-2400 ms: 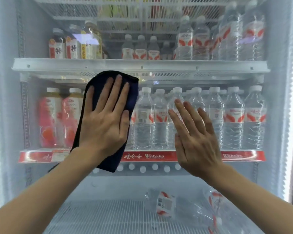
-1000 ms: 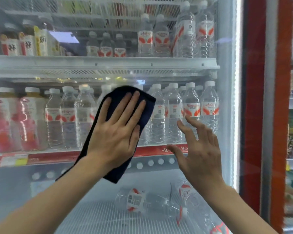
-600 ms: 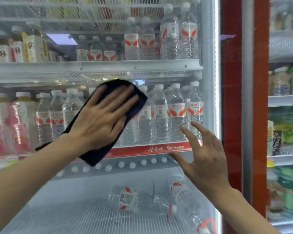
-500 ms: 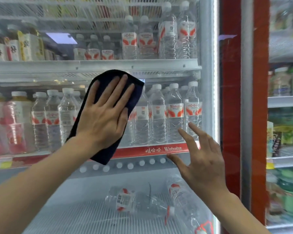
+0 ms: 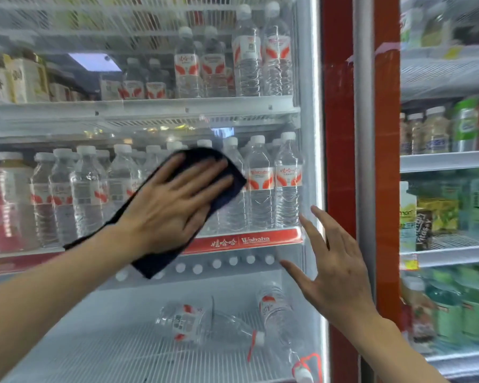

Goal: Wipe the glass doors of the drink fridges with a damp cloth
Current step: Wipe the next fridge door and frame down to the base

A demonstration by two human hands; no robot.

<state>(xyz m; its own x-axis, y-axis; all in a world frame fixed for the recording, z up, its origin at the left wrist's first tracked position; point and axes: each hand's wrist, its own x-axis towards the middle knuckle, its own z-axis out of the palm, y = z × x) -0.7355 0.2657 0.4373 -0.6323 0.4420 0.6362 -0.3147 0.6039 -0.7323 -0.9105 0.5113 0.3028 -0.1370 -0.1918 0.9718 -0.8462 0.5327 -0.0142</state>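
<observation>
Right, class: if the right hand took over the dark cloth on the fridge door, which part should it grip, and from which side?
Probably the loose lower corner of the dark cloth, pinched from below. The left hand lies flat over the upper part, pressing it to the glass door, so only that corner hangs free; the right hand is near.

Stock log: bottled drinks on white metal shelves (image 5: pixel 150 109).
Clear plastic water bottles with red-and-white labels (image 5: pixel 260 183) stand upright in rows above a red "Wahaha" shelf strip (image 5: pixel 244 240). Pink juice bottles (image 5: pixel 6 205) sit far left. Two clear bottles (image 5: pixel 205 324) lie flat on the bottom white wire rack (image 5: pixel 94 355). Green bottles (image 5: pixel 451 313) at right are blurred.
</observation>
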